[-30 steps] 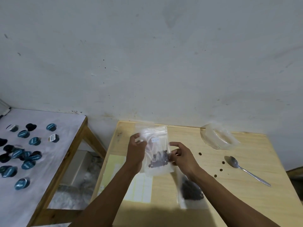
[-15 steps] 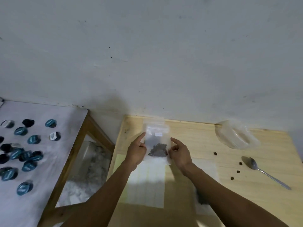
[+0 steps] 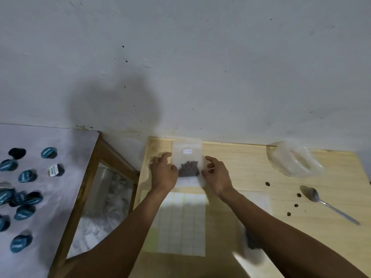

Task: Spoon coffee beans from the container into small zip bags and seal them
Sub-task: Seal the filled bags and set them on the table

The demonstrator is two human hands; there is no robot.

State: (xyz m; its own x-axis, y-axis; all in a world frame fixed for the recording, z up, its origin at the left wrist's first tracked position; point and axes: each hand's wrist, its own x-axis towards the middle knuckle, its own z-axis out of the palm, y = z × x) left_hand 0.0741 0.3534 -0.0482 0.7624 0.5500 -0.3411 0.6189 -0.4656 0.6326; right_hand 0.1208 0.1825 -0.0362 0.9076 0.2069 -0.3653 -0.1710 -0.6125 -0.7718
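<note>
Filled zip bag at worktop far edge, flanked by left hand and right hand, fingers loosely apart, touching its sides; seal state unclear. Spoon idle; stray beans remain.

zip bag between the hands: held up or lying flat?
Lying flat: the zip bag rests on the table, beans pooled at its near end.

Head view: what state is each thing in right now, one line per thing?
zip bag: lying flat on the table, beans inside; seal too blurred to judge
left hand: at the bag's left edge
right hand: at the bag's right edge
spoon: lying on the table, bowl empty
loose beans: scattered beside the spoon
</note>
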